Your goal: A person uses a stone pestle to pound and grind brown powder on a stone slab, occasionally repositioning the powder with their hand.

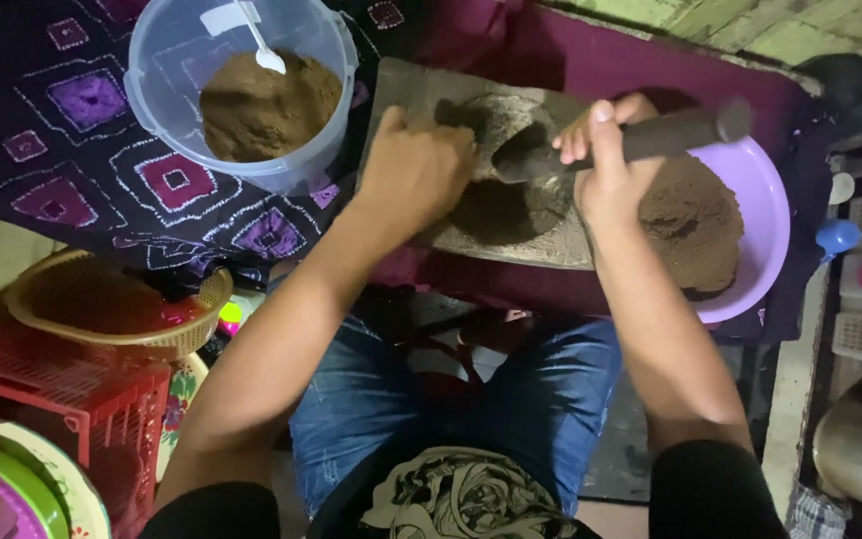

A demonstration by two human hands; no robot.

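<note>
Clear plastic tub [241, 90] up-left of my left hand [416, 170] holds brown powder, white spoon [261, 45] stuck in it. Lilac plastic bowl [760, 210] right of my right hand [611, 160] holds a darker, clumpy brown mound. Between them, a flat grey grinding stone [491, 170], rough, smeared with brown paste [501, 205]. Left hand lies fingers together, pressed down on the paste. Right hand is wrapped around a dark scoop-like tool [631, 145]; its long axis runs nearly level, handle out to the right over the lilac bowl, scoop end pointing left at my left fingers. Woven basket [117, 304] and red crate [72, 399] sit near my left elbow.
</note>
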